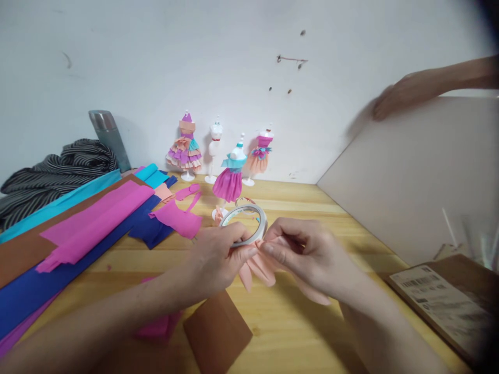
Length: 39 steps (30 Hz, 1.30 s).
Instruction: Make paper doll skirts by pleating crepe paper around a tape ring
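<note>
My left hand [228, 252] is closed on a white roll of tape [262, 221], its thumb at the lower rim. Peach crepe paper [262, 267] hangs in petal-like strips below the roll, between my two hands. The fingers of my right hand [302, 249] pinch the peach paper close to the roll's right side. Just behind the roll stands a small mannequin with a blue top and magenta skirt [228, 184]. A brown paper piece [218, 332] lies below my hands.
Several dressed mannequins [187, 145] stand along the wall. Coloured crepe paper [97, 223], striped cloth [70, 171] and a bottle [111, 140] are at left. A cardboard box [448, 301] lies at right. Another person's hand [405, 96] touches the partition [421, 171].
</note>
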Available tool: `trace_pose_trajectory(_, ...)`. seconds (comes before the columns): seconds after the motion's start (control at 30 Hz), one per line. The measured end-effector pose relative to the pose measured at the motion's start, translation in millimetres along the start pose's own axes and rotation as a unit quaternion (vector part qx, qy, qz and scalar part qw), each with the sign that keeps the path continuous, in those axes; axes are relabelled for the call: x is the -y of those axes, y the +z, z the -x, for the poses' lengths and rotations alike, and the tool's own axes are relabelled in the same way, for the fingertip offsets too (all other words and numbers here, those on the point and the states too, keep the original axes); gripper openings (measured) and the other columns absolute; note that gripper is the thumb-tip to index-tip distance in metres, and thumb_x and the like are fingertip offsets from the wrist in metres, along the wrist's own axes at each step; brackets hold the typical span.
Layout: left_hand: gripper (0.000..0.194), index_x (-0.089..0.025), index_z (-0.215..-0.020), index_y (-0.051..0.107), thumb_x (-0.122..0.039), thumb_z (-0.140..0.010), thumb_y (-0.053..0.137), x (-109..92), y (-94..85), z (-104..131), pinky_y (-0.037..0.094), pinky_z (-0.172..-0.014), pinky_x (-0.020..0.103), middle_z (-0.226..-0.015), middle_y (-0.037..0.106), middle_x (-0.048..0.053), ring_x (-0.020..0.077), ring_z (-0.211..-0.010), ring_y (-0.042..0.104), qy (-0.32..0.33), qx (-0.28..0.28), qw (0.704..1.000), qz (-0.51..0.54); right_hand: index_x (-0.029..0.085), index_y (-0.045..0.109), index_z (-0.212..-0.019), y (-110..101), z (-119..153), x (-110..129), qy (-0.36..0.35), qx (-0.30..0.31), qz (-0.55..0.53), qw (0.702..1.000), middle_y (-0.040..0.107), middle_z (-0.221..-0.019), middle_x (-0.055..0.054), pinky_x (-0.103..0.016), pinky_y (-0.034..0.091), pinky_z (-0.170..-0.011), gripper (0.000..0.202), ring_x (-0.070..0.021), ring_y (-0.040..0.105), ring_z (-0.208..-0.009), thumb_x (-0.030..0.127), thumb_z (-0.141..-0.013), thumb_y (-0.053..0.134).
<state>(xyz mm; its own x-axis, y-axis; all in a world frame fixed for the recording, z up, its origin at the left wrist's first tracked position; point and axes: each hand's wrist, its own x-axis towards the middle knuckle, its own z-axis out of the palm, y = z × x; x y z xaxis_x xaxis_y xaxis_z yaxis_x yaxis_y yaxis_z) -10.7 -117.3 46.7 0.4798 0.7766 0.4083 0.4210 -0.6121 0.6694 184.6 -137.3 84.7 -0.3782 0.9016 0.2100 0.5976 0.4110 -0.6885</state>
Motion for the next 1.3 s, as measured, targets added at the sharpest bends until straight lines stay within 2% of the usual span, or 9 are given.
trace_pose_trajectory(0.27, 0.022, -0.016, -0.073, 0.057, -0.028, -0.089, 0.049, 0.7, 1.4, -0.4, 0.033, -0.055, 0.023, -0.062, 0.060, -0.001, 0.0116, -0.057, 0.051, -0.002, 0.001, 1.000, -0.005, 0.017, 0.056, -0.068, -0.1, 1.4, 2.6, -0.029, -0.001, 0.020, 0.999, 0.043, -0.055, 0.005, -0.021, 0.030, -0.048, 0.021, -0.0082, 0.036, -0.052, 0.024, -0.088, 0.056)
trace_pose_trajectory(0.37, 0.022, -0.015, -0.071, 0.057, -0.027, -0.087, 0.048, 0.6, -0.3, -2.6, 0.032, -0.055, 0.023, -0.060, 0.056, -0.002, 0.0109, -0.057, 0.048, -0.001, -0.003, 1.000, 0.003, 0.016, 0.057, -0.069, -3.4, 0.9, 3.6, -0.033, 0.003, -0.020, 0.999, 0.047, -0.057, 0.004, -0.021, 0.032, -0.049, 0.022, -0.0086, 0.040, -0.053, 0.026, -0.088, 0.056)
trace_pose_trajectory(0.53, 0.019, -0.015, -0.070, 0.055, -0.024, -0.085, 0.048, 2.1, -3.7, -6.0, 0.033, -0.053, 0.021, -0.058, 0.050, -0.004, 0.0089, -0.054, 0.045, -0.031, 0.004, 0.996, 0.081, 0.016, 0.060, -0.075, -5.1, -0.4, 4.5, -0.024, 0.024, -0.120, 0.992, 0.052, -0.063, 0.002, -0.022, 0.036, -0.052, 0.020, -0.0105, 0.046, -0.057, 0.034, -0.085, 0.061)
trace_pose_trajectory(0.73, 0.015, -0.016, -0.066, 0.051, -0.021, -0.080, 0.049, 3.0, -3.4, -6.5, 0.031, -0.052, 0.021, -0.057, 0.047, -0.005, 0.0081, -0.053, 0.043, -0.023, -0.015, 0.997, 0.074, 0.016, 0.064, -0.079, -6.3, 2.6, 6.4, -0.026, 0.037, -0.103, 0.994, 0.060, -0.070, -0.002, -0.023, 0.041, -0.057, 0.017, -0.0130, 0.052, -0.064, 0.032, -0.085, 0.061)
trace_pose_trajectory(0.9, 0.017, -0.016, -0.065, 0.050, -0.023, -0.081, 0.049, 2.0, -4.5, -7.0, 0.030, -0.049, 0.020, -0.054, 0.042, -0.006, 0.0076, -0.051, 0.040, -0.043, -0.003, 0.994, 0.096, 0.016, 0.059, -0.067, -9.3, 3.2, 5.6, -0.017, 0.004, -0.049, 0.999, 0.050, -0.057, 0.001, -0.022, 0.035, -0.050, 0.025, -0.0108, 0.043, -0.055, 0.034, -0.086, 0.060)
trace_pose_trajectory(1.03, 0.018, -0.016, -0.064, 0.049, -0.024, -0.080, 0.050, 2.7, -5.8, -8.3, 0.030, -0.049, 0.020, -0.054, 0.041, -0.006, 0.0077, -0.051, 0.040, -0.050, -0.011, 0.995, 0.090, 0.016, 0.063, -0.070, -9.8, 2.3, 4.6, -0.016, -0.017, -0.060, 0.998, 0.057, -0.060, -0.001, -0.023, 0.038, -0.051, 0.025, -0.0119, 0.048, -0.056, 0.037, -0.084, 0.063)
trace_pose_trajectory(1.1, 0.019, -0.016, -0.063, 0.048, -0.025, -0.079, 0.051, 4.2, -5.8, -8.9, 0.029, -0.049, 0.020, -0.055, 0.041, -0.006, 0.0075, -0.052, 0.040, -0.056, -0.012, 0.993, 0.100, 0.016, 0.065, -0.076, -10.8, 1.5, 1.8, -0.024, -0.051, -0.088, 0.995, 0.061, -0.064, -0.002, -0.023, 0.041, -0.051, 0.023, -0.0122, 0.051, -0.056, 0.038, -0.082, 0.066)
trace_pose_trajectory(1.2, 0.018, -0.016, -0.064, 0.048, -0.026, -0.079, 0.052, 7.5, -4.7, -9.9, 0.028, -0.048, 0.019, -0.053, 0.039, -0.006, 0.0071, -0.050, 0.039, -0.077, -0.012, 0.987, 0.143, 0.018, 0.070, -0.088, -13.3, 0.8, -5.0, -0.043, -0.134, -0.108, 0.984, 0.067, -0.077, -0.005, -0.024, 0.046, -0.056, 0.022, -0.0143, 0.058, -0.064, 0.037, -0.077, 0.073)
trace_pose_trajectory(1.3, 0.017, -0.016, -0.065, 0.048, -0.026, -0.078, 0.053, 10.2, -3.4, -10.8, 0.029, -0.047, 0.019, -0.053, 0.041, -0.006, 0.0069, -0.049, 0.040, -0.096, -0.004, 0.980, 0.172, 0.020, 0.072, -0.097, -14.9, 2.4, -8.1, -0.061, -0.190, -0.121, 0.972, 0.068, -0.082, -0.006, -0.026, 0.050, -0.061, 0.024, -0.0160, 0.063, -0.071, 0.033, -0.077, 0.076)
